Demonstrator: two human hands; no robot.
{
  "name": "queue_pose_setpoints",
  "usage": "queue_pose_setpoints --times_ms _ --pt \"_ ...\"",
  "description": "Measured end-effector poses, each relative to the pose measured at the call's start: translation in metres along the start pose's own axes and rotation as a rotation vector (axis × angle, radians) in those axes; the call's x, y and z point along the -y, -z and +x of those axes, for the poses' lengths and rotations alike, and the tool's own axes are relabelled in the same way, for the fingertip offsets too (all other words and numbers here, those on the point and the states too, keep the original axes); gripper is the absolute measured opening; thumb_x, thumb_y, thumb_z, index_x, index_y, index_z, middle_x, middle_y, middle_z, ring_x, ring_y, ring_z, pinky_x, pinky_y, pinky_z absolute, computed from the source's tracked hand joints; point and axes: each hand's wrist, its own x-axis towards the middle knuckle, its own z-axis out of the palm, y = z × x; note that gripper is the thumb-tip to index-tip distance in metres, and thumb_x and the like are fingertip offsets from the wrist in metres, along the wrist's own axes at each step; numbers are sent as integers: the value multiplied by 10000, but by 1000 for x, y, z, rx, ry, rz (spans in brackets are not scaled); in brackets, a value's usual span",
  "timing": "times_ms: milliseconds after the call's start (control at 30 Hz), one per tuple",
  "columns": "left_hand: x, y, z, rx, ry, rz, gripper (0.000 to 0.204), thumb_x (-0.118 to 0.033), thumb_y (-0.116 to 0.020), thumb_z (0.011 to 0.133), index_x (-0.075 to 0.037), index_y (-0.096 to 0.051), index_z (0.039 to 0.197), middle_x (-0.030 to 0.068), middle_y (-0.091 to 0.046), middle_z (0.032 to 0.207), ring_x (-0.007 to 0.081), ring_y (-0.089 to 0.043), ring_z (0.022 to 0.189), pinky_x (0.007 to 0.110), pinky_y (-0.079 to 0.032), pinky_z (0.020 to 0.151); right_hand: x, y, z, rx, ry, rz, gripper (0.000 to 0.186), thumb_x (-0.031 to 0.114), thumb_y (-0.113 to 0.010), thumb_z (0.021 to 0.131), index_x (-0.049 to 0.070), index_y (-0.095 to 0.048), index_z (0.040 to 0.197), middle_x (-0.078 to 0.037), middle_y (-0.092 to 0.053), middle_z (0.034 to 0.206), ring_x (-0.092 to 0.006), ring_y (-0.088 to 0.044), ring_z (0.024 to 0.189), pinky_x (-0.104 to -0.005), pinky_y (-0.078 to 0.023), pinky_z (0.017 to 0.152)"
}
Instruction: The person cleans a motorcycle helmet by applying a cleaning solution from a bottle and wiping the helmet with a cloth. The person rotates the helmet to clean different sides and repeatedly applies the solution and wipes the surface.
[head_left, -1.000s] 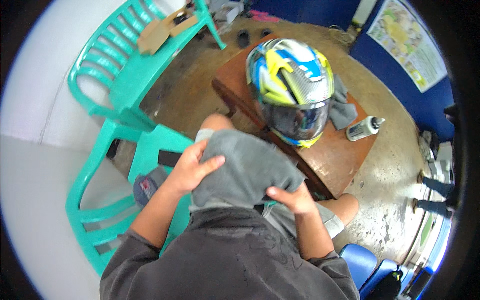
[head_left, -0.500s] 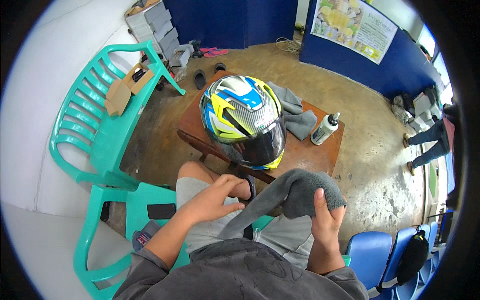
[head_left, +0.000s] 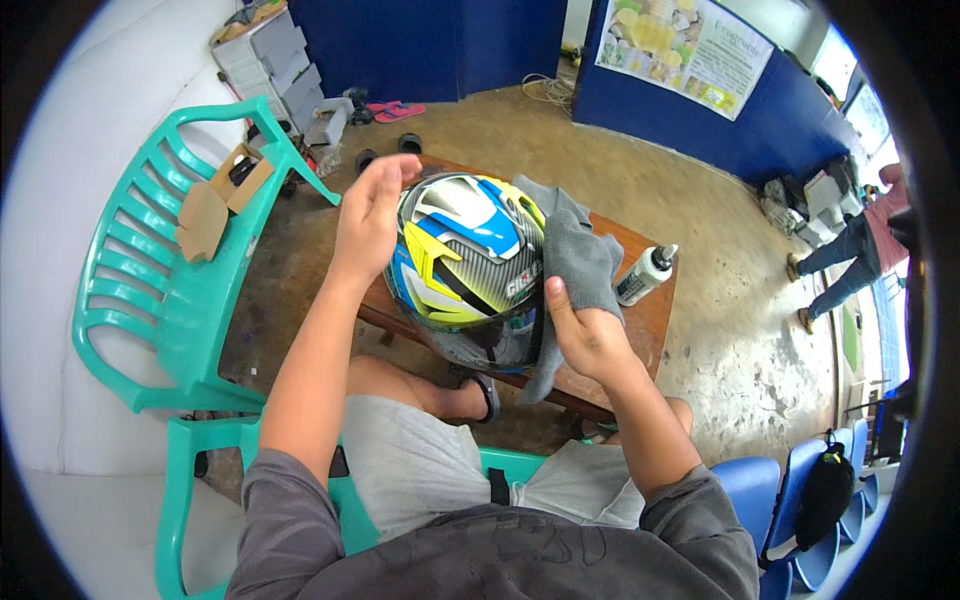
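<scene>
Head view: the helmet (head_left: 465, 260), patterned in blue, yellow, white and grey, sits at the middle of the picture on a small brown wooden surface (head_left: 655, 325). The right hand (head_left: 585, 335), at 4 o'clock from the helmet, is closed around a grey cloth (head_left: 580, 260) and presses it against the helmet's right flank; the cloth hangs down past the surface's near edge. The left hand (head_left: 368, 218), at 9 o'clock from the helmet, is open with fingers loosely spread, palm toward the shell, holding nothing; whether it touches the shell I cannot tell. A second grey cloth (head_left: 540, 195) lies behind the helmet at 1 o'clock. A white spray bottle (head_left: 645, 275) lies on its side at 3 o'clock, near the held cloth. A teal chair (head_left: 160, 270) stands at 9 o'clock, well apart, carrying an open cardboard box (head_left: 215, 200). Blue seats (head_left: 800, 490) sit at 4 o'clock.
</scene>
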Motion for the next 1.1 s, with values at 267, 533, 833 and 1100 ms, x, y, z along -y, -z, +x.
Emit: queue_pose_setpoints --times_ms 267,533,833,1100 --pt "76 -22 15 -246 222 -140 716 -596 -308 1146 -17 -466 1537 200 -636 1402 310 -610 1335 461 -452 1139 -36 -12 24 112 207 62 492 305 -547 1115 -25 -545 1479 -301 -554 1461 -470 -497 1400 -513 -372 1181" --pt "69 -26 9 -92 163 96 704 -557 -213 1166 -16 -438 1556 217 -657 1338 314 -629 1283 427 -472 1130 -30 -17 18 236 495 -288 536 356 -672 1026 -4 -616 1420 -268 -576 1451 -498 -472 1414 -545 -356 1201" --pt "67 -21 8 -53 186 130 683 -545 -260 1166 -29 -410 1588 224 -672 1309 308 -649 1251 420 -500 1103 -26 -29 31 190 281 -266 522 356 -680 1001 2 -630 1381 -273 -585 1414 -505 -503 1354 -543 -373 1172" --pt "71 -24 10 -42 173 128 676 -536 -268 1171 -21 -400 1588 196 -696 1266 268 -674 1183 394 -503 1075 -43 -31 16 140 287 -9 545 352 -639 1036 -6 -591 1444 -277 -566 1468 -494 -495 1396 -525 -365 1194"
